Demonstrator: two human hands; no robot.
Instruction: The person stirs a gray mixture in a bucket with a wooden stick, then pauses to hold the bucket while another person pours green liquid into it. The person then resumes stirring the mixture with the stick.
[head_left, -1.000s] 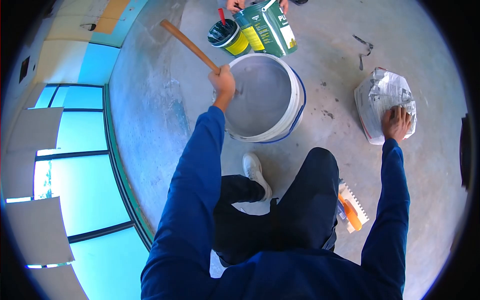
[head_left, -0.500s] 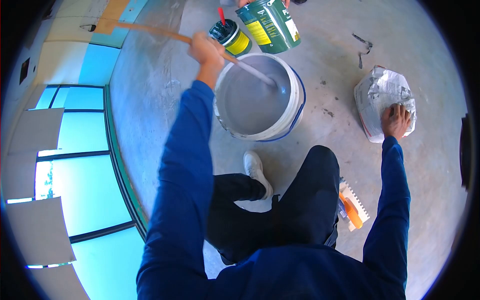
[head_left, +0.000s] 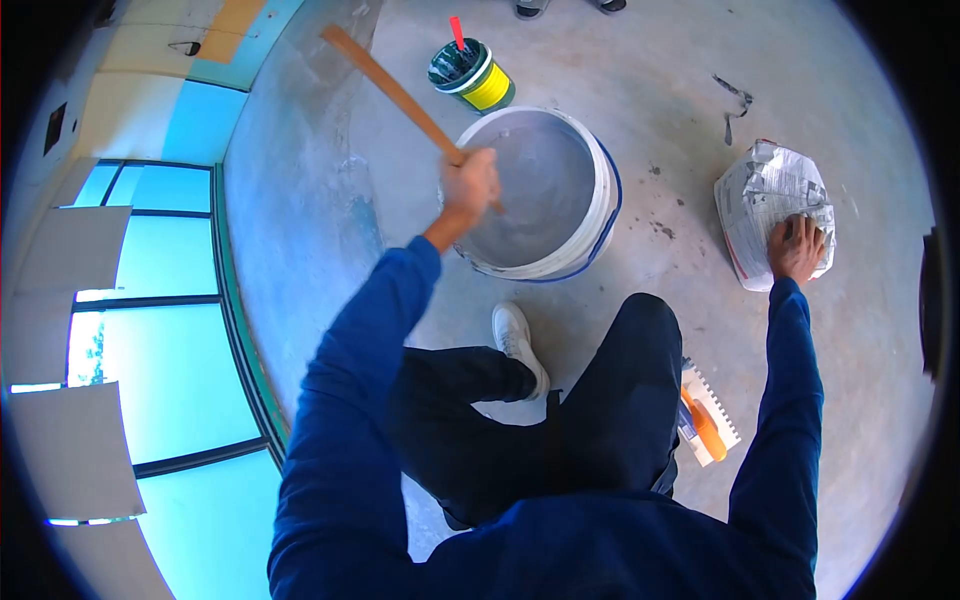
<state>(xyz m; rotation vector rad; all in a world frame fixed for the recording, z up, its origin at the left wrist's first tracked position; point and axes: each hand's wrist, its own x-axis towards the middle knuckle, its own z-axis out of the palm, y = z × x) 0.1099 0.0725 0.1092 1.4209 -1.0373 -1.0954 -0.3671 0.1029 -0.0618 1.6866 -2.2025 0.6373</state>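
Note:
My left hand [head_left: 470, 183] is closed around a wooden stick [head_left: 385, 83], which slants down into a white bucket [head_left: 603, 200]. Smooth grey mix [head_left: 548, 180] fills much of the bucket, and the stick's lower end is hidden in it. Off to the right, my right hand [head_left: 797, 248] grips the crumpled top of a printed paper bag [head_left: 768, 190] standing on the floor, fingers bent over it. The bucket's blue handle [head_left: 613, 215] hangs down its right side.
Behind the bucket stands a small green tub [head_left: 487, 88] with a red-handled tool [head_left: 457, 33] in it. A notched trowel [head_left: 708, 428] lies by my right knee. Another person's feet [head_left: 530, 8] show at the top edge. Windows [head_left: 180, 370] line the left.
The stick has swung steeper and my left hand has come down and right, over the bucket's near-left rim. The large green tub and the other person's hands have left the view.

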